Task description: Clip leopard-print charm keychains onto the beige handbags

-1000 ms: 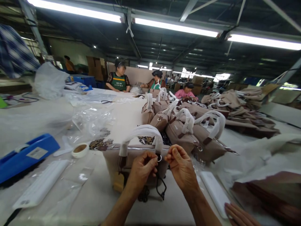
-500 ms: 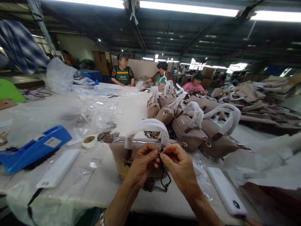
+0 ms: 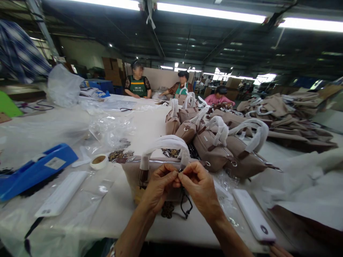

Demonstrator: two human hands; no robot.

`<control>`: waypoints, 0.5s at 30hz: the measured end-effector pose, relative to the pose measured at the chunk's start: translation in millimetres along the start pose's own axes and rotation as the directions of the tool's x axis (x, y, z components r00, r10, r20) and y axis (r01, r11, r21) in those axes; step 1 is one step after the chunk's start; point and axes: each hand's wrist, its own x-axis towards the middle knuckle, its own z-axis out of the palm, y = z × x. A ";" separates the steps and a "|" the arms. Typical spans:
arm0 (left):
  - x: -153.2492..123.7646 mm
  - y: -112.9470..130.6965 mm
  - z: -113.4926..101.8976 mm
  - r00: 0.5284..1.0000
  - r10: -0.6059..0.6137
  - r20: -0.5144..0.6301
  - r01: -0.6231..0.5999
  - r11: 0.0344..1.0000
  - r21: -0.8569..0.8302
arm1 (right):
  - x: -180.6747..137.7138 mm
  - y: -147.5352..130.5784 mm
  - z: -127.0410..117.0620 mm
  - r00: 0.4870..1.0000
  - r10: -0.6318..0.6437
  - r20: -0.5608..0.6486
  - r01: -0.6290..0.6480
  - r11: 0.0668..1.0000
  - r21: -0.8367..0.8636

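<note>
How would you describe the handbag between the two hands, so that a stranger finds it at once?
On the long white work table, look at the near edge. One beige fabric handbag with white-wrapped handles stands there alone, in front of the group of similar handbags. Only this one has the left hand and right hand pinching a black cord at its handle.
</note>
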 end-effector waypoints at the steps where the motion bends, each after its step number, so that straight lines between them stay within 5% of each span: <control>1: -0.1 -0.1 0.1 1.000 -0.002 0.003 0.002 1.000 0.000 | 0.1 -0.8 0.0 1.000 0.004 0.002 -0.004 1.000 0.000; 15: -2.3 2.2 -0.7 0.999 -0.044 -0.011 0.044 0.999 -0.029 | 2.1 -3.8 -3.3 0.999 -0.006 0.033 0.007 0.999 -0.042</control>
